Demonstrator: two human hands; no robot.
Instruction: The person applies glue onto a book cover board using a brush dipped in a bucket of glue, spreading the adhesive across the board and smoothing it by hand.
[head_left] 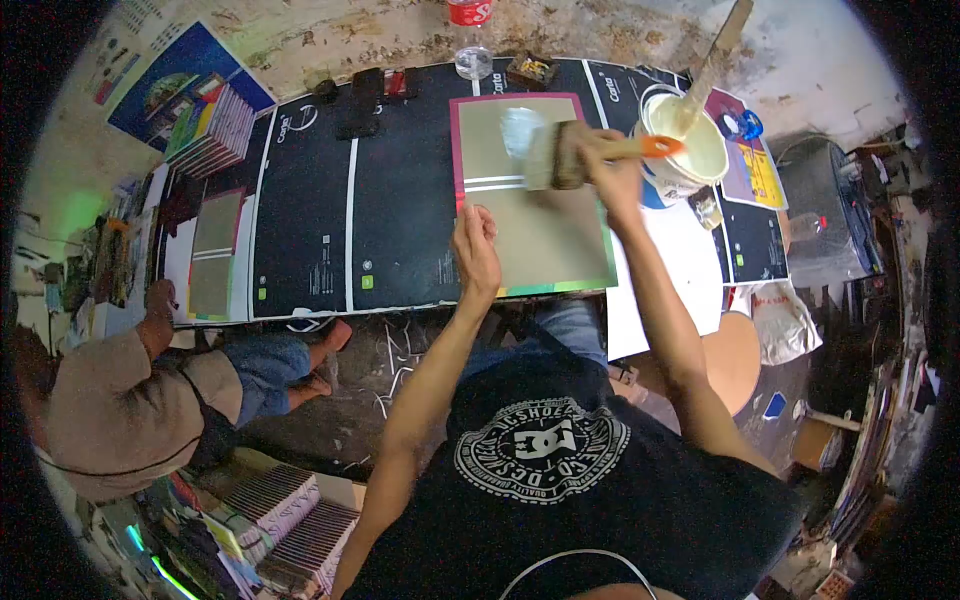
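Observation:
A greyish book cover (540,240) with red and green borders lies on the black table boards, two white strips running across it. My left hand (476,248) is at its left edge, fingers curled against the border. My right hand (612,175) grips a wide paintbrush (635,147) by its orange handle. The brush's pale bristles are over the cover, blurred by motion. A wet white patch (517,130) shows on the upper part of the cover. Just right of my right hand stands a bucket (712,165) of creamy white paste with a wooden stick (715,65) in it.
Along the back are a bottle (473,55), an ashtray-like box (531,69) and a dark phone-like object (367,85). White paper (665,285) hangs over the front edge. At left, another person (140,400) sits near a second cover (213,250) and stacked books (215,130).

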